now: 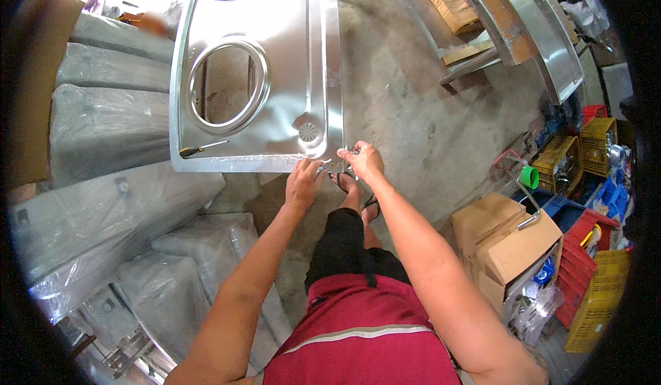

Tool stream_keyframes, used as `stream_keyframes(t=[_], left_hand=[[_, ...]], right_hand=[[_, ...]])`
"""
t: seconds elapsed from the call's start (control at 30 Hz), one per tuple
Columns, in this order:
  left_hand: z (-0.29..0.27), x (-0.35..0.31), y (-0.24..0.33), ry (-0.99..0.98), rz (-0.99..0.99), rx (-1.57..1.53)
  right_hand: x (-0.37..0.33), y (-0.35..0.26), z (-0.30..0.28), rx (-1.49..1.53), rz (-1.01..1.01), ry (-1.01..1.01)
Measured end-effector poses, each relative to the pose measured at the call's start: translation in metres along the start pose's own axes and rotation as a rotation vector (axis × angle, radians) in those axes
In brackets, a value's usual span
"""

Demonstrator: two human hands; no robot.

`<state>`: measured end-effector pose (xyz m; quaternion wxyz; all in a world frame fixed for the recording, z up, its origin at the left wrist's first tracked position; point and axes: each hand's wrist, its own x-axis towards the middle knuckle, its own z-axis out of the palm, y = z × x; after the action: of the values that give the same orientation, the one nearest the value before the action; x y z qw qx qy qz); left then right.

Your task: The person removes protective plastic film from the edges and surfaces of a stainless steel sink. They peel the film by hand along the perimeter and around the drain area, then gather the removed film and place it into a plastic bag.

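A stainless steel sink top (pixel 275 96) with round openings lies in front of me. Along its near edge runs a crinkled strip of whitish plastic film (pixel 241 164). My left hand (pixel 303 184) is closed in a pinch on the film by the near right corner. At the right edge of that corner, my right hand (pixel 365 162) is also closed, thumb against fingers, with a small pale bit showing at its fingertips that I cannot identify. The hands are a short way apart. A screwdriver (pixel 193 151) with a yellow and black handle lies on the near left corner.
Film-wrapped metal pieces (pixel 113 123) are stacked along the left. To the right stand an open cardboard box (pixel 509 237), a red crate (pixel 582 264) and yellow crates (pixel 597 302). A metal frame with a long steel piece (pixel 551 34) is at the far right.
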<state>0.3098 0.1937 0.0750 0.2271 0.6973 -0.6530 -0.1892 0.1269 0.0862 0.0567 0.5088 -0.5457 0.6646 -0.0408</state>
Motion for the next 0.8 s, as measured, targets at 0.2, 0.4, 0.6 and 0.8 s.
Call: stream_keyframes(t=[0.2, 0.4, 0.6, 0.8], left_hand=[[0.008, 0.026, -0.007, -0.087, -0.185, 0.121], [-0.004, -0.057, -0.051, 0.326, -0.906, -0.132], [0.013, -0.133, -0.179, 0.807, -1.245, -0.695], [-0.116, -0.165, -0.239, 0.732, -1.217, -0.037]], right_hand=[[-0.005, 0.045, -0.012, 0.129, -0.147, -0.037], [-0.078, 0.184, -0.092, 0.405, 0.201, -0.144], [-0.176, 0.257, -0.126, 0.044, 0.35, -0.13], [-0.149, 0.202, -0.157, -0.193, 0.024, -0.055]])
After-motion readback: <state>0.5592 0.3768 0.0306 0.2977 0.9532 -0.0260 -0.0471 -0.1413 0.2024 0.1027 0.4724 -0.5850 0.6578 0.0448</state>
